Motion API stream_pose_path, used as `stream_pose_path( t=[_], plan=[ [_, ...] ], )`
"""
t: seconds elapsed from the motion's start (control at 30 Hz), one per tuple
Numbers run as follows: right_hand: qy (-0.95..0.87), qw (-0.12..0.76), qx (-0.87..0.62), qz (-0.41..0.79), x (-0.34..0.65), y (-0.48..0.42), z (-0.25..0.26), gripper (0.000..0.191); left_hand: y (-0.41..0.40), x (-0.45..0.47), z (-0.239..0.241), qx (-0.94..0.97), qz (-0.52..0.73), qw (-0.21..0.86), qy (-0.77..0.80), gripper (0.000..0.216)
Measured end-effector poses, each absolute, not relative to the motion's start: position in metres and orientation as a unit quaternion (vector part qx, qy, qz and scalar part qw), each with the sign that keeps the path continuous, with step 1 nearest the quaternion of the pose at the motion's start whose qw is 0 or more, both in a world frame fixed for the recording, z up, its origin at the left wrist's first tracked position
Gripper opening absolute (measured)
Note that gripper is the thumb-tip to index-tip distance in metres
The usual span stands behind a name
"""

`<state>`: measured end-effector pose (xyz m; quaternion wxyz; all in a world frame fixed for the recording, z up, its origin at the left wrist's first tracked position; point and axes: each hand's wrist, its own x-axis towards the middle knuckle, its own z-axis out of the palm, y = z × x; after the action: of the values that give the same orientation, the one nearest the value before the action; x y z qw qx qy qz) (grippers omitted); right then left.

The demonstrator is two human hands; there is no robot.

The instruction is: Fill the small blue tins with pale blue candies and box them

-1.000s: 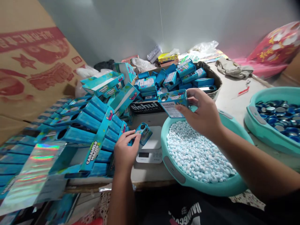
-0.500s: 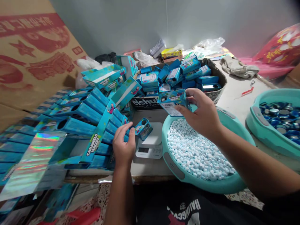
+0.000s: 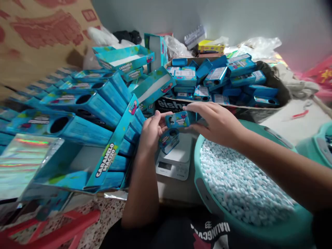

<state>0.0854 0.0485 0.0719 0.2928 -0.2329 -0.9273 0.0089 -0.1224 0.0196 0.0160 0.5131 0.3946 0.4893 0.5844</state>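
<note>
Above a white kitchen scale (image 3: 172, 167), a small blue candy box (image 3: 178, 119) with "Caramelo Macizo" print and a dark round hole is between my hands. My right hand (image 3: 216, 121) grips its right end, thumb below and fingers over the top. At the other end, my left hand (image 3: 151, 133) has its fingers against and partly behind the box; its grip is partly hidden. Just under it, a second blue box (image 3: 169, 141) stands tilted on the scale, close to my left fingers. A turquoise basin (image 3: 198, 173) of pale blue and white candies (image 3: 241, 183) sits below my right forearm.
Behind my hands, a black-printed carton (image 3: 284, 103) holds many blue boxes. Stacked blue boxes (image 3: 90, 103) and display trays (image 3: 109, 157) crowd the left. A second turquoise basin (image 3: 317, 145) is at the right edge. A red stool (image 3: 77, 228) stands below the table's front left.
My right hand has brought the candy box left and down from over the basin and turned it. My left hand has moved up to meet it. The view has shifted closer and leftward.
</note>
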Motion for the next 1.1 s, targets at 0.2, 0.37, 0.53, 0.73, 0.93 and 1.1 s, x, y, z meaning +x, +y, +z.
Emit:
stream_pose_path(
  t=[0.2, 0.37, 0.53, 0.73, 0.93, 1.1],
  plan=[
    [-0.952, 0.254, -0.168, -0.014, 0.080, 0.062, 0.070, 0.031, 0.016, -0.128, 0.004, 0.375, 0.551, 0.537, 0.518, 0.047],
    [-0.959, 0.235, -0.158, -0.015, 0.082, 0.065, 0.079, 0.032, 0.018, -0.132, -0.005, 0.408, 0.526, 0.527, 0.529, 0.046],
    [-0.965, 0.214, -0.146, -0.033, 0.083, 0.064, 0.081, 0.031, 0.017, -0.132, -0.007, 0.417, 0.527, 0.547, 0.499, 0.049],
    [-0.975, 0.175, -0.097, -0.099, 0.085, 0.064, 0.077, 0.027, 0.016, -0.131, -0.006, 0.440, 0.529, 0.554, 0.469, 0.053],
    [-0.975, 0.167, -0.090, -0.118, 0.085, 0.065, 0.078, 0.029, 0.017, -0.132, -0.006, 0.439, 0.536, 0.555, 0.460, 0.049],
    [-0.973, 0.186, -0.101, -0.092, 0.085, 0.067, 0.074, 0.032, 0.015, -0.132, -0.005, 0.436, 0.540, 0.556, 0.456, 0.044]
  ],
)
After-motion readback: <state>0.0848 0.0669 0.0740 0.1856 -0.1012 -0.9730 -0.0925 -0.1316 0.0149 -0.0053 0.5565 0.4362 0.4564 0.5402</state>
